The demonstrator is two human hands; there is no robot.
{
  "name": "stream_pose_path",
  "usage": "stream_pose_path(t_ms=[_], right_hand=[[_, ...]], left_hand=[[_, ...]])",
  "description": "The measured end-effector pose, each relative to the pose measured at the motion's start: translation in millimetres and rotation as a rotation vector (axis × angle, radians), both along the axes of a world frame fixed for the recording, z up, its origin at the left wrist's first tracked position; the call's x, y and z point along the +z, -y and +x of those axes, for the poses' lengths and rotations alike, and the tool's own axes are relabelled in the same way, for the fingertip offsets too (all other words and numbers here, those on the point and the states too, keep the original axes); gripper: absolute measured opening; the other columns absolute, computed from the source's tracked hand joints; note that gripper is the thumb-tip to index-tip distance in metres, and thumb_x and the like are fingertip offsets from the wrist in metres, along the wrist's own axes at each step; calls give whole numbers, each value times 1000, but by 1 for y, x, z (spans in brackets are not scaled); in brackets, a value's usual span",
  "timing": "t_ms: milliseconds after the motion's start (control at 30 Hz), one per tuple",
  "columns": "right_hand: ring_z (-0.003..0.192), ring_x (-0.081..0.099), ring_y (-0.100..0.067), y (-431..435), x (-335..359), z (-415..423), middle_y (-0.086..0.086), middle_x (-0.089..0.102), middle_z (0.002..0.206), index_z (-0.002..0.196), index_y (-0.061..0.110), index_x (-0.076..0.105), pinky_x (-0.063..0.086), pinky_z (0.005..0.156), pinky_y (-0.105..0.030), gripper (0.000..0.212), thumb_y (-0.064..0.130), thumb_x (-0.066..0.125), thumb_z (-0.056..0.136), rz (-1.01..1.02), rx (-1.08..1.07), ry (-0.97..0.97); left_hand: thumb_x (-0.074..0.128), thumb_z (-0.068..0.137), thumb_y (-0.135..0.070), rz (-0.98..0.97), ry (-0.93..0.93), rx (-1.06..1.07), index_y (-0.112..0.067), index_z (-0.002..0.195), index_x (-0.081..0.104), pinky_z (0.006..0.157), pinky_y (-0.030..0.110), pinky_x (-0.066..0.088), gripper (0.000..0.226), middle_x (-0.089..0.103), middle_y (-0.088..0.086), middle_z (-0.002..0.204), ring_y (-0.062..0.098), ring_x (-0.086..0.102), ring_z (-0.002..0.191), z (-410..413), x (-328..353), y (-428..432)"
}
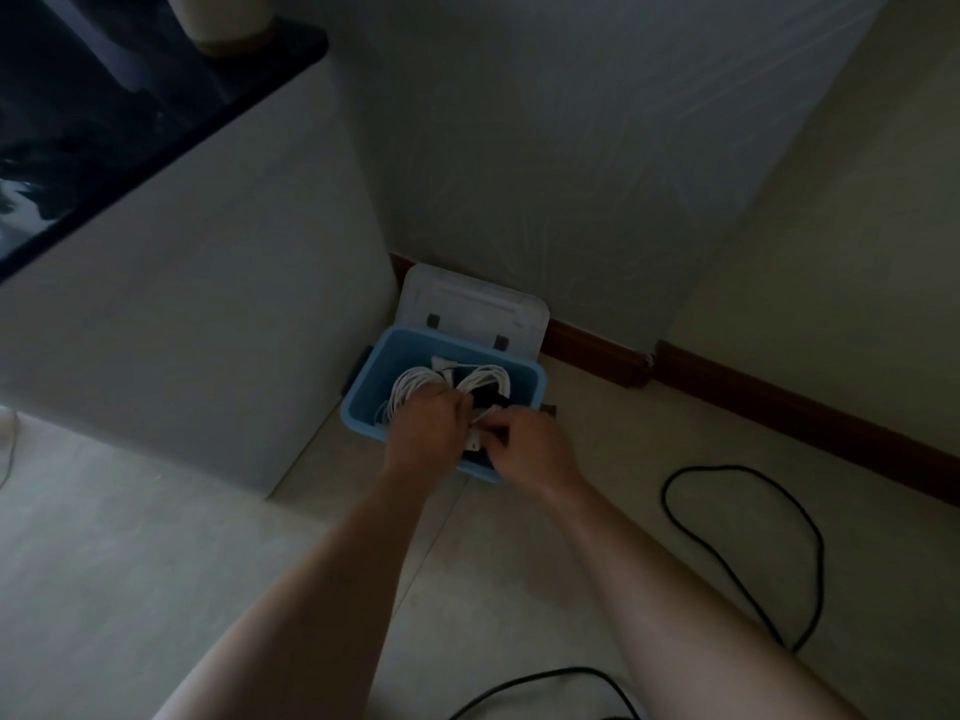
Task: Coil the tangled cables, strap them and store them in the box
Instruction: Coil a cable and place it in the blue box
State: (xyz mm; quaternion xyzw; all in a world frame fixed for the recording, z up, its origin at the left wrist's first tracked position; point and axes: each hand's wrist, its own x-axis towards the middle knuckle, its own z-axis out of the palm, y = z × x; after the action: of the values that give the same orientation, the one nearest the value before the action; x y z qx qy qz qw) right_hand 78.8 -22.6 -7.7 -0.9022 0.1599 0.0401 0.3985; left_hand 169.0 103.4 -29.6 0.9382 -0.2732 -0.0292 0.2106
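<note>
Down inside the blue box [374, 389], I'm gripping a white cable coil [410, 379] with my left hand [426, 428], right hand [530, 454] pinching its plug end [475, 445]; black cable [719, 466] at 4 o'clock isn't coiled yet.

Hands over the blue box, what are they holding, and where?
The left hand grips the white cable coil at its near edge; right hand pinches a small white end piece.

Setting: room in a home, dim light. Evidence: pale tiled floor [130, 563]; dark wooden skirting board [779, 410] along plain painted walls [571, 148]; built-in ledge with a glossy dark top [130, 122] (pale vessel [223, 13] standing on it); blue plastic storage box [366, 407] on the floor in the corner.
</note>
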Motion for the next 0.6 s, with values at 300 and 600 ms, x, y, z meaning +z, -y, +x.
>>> stream_pose_path(t_ms=[300,600], right_hand=[[81,63,-11,-9,-3,17,7,69,92,93,29,74,42,58,-27,15,35,60,94,-204,-7,-102],[94,60,-18,9,20,-35,2,57,101,105,18,68,50,73,-33,22,31,52,101,-105,-114,6]], left_hand=[[45,101,-35,307,-29,-181,-17,121,64,99,44,41,33,55,12,122,32,49,118,14,-12,-7],[58,96,-27,-102,-122,121,-18,118,70,96,49,51,26,47,8,135,29,53,118,-20,38,1]])
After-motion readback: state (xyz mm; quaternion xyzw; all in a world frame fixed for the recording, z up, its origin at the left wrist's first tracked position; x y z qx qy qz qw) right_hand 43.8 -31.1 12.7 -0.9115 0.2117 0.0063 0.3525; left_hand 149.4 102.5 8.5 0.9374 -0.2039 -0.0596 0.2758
